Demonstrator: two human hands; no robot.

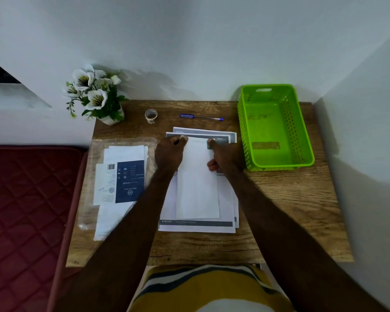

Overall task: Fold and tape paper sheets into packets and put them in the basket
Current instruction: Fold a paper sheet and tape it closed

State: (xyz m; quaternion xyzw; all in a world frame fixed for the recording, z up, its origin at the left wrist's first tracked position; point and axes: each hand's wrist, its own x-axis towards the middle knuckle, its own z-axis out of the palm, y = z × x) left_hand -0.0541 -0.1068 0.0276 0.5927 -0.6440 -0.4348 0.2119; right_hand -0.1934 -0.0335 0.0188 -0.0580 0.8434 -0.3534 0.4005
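Note:
A long white folded sheet (197, 188) lies lengthwise on a stack of printed paper sheets (196, 226) in the middle of the wooden table (291, 199). My left hand (170, 153) pinches the folded sheet's far left corner with curled fingers. My right hand (225, 157) grips its far right edge, thumb underneath. A green perforated basket (302, 140) stands at the back right, with nothing in it. A small roll of tape (151, 115) sits at the back, left of centre.
A blue pen (200, 117) lies behind the stack. A clear plastic sleeve with more papers and a dark blue leaflet (128, 181) lies at the left. A pot of white flowers (97, 95) stands at the back left corner. A red quilted cushion (25, 199) borders the table's left.

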